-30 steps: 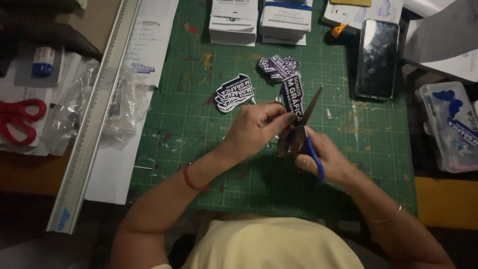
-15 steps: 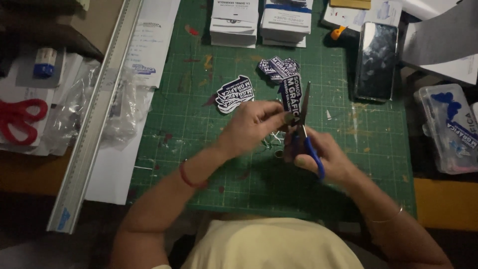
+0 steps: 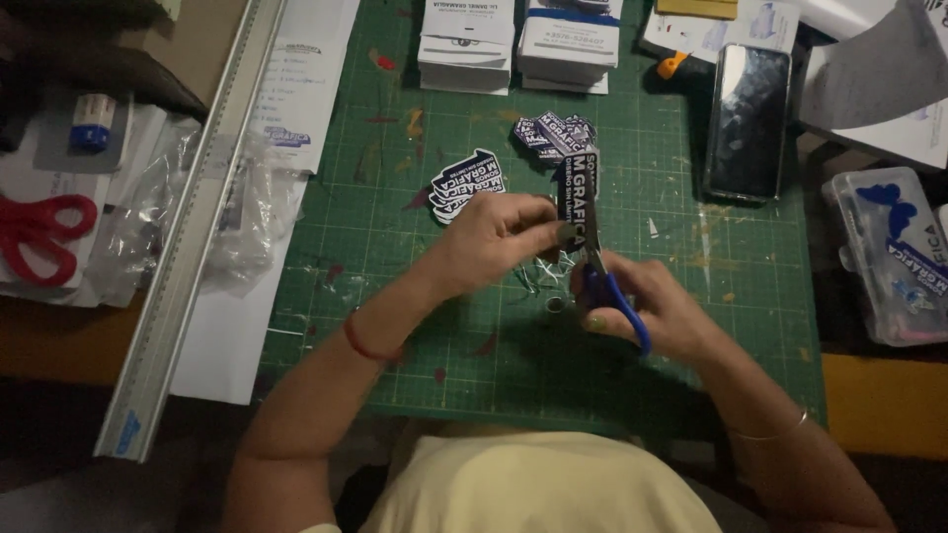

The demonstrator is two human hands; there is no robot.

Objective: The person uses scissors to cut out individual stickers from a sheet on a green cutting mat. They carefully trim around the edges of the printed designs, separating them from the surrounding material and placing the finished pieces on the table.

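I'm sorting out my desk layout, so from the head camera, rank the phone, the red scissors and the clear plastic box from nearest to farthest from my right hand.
Measured from the right hand:
1. Phone, lying dark on the green mat up and to the right.
2. Clear plastic box, off the mat at the right edge.
3. Red scissors, far across on the left side of the desk.

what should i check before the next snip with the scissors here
1. Left hand grips the sticker: ok.
2. Right hand is in the blue scissors handles: ok.
3. Blades meet the sticker's lower edge: cannot tell, too dark.
4. Left fingertips clear of the blades: cannot tell, they sit very close.
5. Finished stickers lie apart on the mat: ok.
6. Phone is away from the cutting: ok.
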